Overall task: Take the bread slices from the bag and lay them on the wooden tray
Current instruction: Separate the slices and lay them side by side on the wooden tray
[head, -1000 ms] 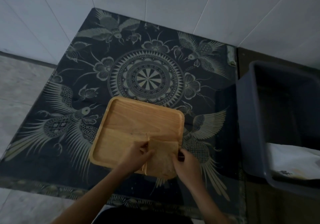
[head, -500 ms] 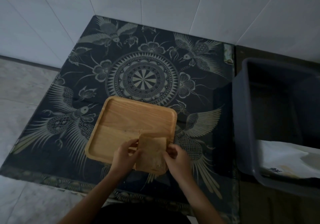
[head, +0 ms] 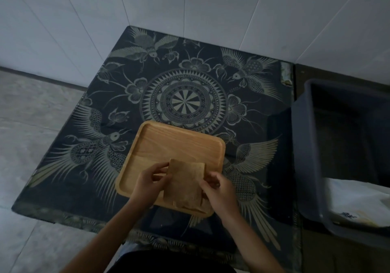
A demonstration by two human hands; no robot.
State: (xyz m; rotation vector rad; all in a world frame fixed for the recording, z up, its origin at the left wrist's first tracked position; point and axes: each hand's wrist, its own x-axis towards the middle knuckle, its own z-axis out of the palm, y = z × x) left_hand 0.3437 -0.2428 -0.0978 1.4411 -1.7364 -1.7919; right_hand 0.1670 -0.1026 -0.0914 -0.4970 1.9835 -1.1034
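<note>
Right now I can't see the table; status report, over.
Left hand and right hand both grip bread slices. Slices over wooden tray, near corner. Nothing blocking.

The wooden tray [head: 168, 148] lies on the patterned table top [head: 105, 146], toward its near edge and slightly right of centre — the round medallion [head: 183, 101] of the pattern sits just behind it. Over the tray's near right corner, the bread slices [head: 185, 185] are held between 2 hands: the left hand [head: 147, 185] at their left edge, the right hand [head: 219, 190] at their right. To the right of the table, just beside its edge, stands a plastic tub [head: 304, 156]; inside it, at the near end, lies a bag [head: 356, 203]. Behind the table rises a tiled wall [head: 190, 8], and floor [head: 27, 125] spreads to the left.
</note>
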